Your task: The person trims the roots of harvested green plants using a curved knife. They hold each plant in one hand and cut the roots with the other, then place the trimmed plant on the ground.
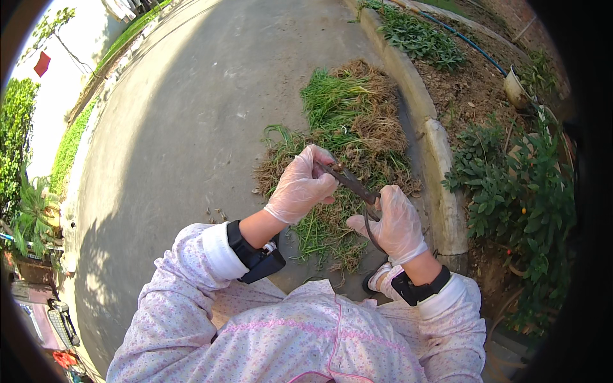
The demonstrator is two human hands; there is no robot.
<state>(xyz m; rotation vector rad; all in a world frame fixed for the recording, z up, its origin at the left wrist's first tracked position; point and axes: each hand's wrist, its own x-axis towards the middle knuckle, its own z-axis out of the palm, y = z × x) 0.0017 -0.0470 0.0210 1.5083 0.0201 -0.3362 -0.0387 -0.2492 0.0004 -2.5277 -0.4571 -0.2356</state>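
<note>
My right hand [396,222], in a clear plastic glove, holds a pair of dark, worn scissors [353,184] by the handle loops. Its blades point up and left, towards my left hand [304,184], gloved the same way. The left thumb and fingers are closed at the blade tips; exactly what lies between them is hidden. A small brown bit [338,166] shows against the blades. Beneath both hands, a heap of uprooted green plants [335,103] with thin leaves lies on the pavement, its tangled brown roots [378,131] mostly towards the right.
A low concrete kerb [443,177] runs along the right side. Beyond it are garden soil [471,95], leafy plants [531,215], a blue hose [471,43] and a pale pot [517,88]. Grey concrete paving [206,110] extends to the left. My shoe [376,280] is near the heap.
</note>
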